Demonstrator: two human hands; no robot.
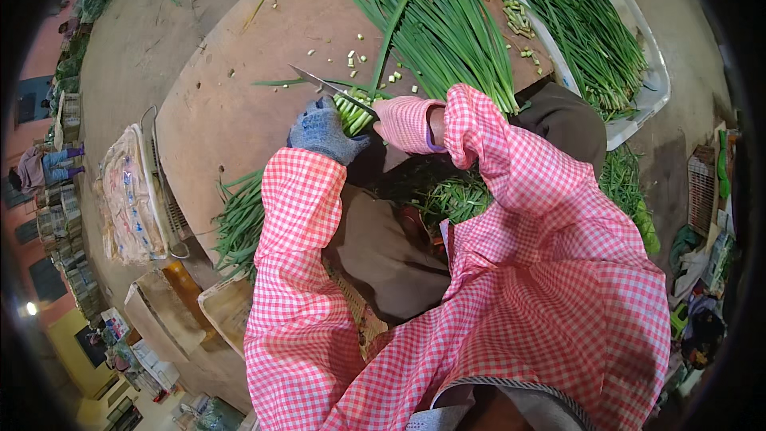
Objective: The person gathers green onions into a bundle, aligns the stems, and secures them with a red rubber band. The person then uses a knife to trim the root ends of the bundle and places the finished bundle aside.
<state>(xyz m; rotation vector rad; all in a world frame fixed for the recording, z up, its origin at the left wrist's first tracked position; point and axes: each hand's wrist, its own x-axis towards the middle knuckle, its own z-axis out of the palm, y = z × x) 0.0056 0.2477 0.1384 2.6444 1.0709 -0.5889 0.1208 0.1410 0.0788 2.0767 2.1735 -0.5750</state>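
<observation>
My left hand [326, 130], in a grey-blue knit glove, is closed around a bunch of green garlic-chive-like stalks [355, 112], with their pale cut ends towards the right. My right hand [407, 124], in a pink striped glove, grips a knife whose blade [323, 83] lies across those stalks and points to the upper left. The knife's handle is hidden in the hand. Beyond, a large pile of long green stalks [455, 30] rests on the wooden board [239, 96]. Short cut stem pieces [352, 60] are scattered near the blade. Leafy ends [239, 221] hang beside my left sleeve.
A white plastic crate [655, 81] full of greens stands at the upper right. At the left are a wrapped crate [133, 191] and a cardboard box [161, 311]. Trimmed leaves [458, 199] lie below the board. A person [45, 166] is far off at the left.
</observation>
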